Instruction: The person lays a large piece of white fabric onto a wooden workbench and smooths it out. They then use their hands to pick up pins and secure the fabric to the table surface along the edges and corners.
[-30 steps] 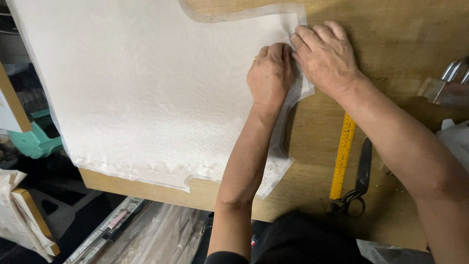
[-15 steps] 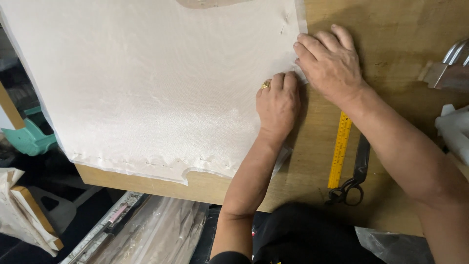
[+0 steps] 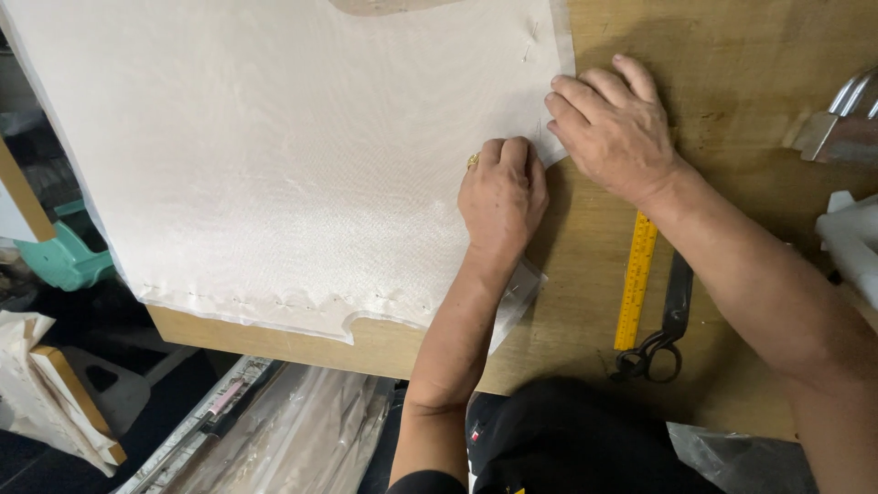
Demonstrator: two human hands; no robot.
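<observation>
Nearest the viewer, black scissors (image 3: 660,322) lie on the wooden bench (image 3: 759,183) just beside a yellow ruler (image 3: 637,280), both between the two forearms. Farther in, the left hand (image 3: 503,194) presses flat on the right edge of a large sheet of white cloth (image 3: 274,155), fingers curled close together, a gold ring (image 3: 473,161) on one finger; it pinches nothing. Just beyond, the right hand (image 3: 615,126) lies palm down, fingers slightly spread, fingertips touching the cloth's edge. The cloth covers the bench's left and far part, its near hem (image 3: 274,306) notched. A metal tool (image 3: 843,121) sits at far right.
</observation>
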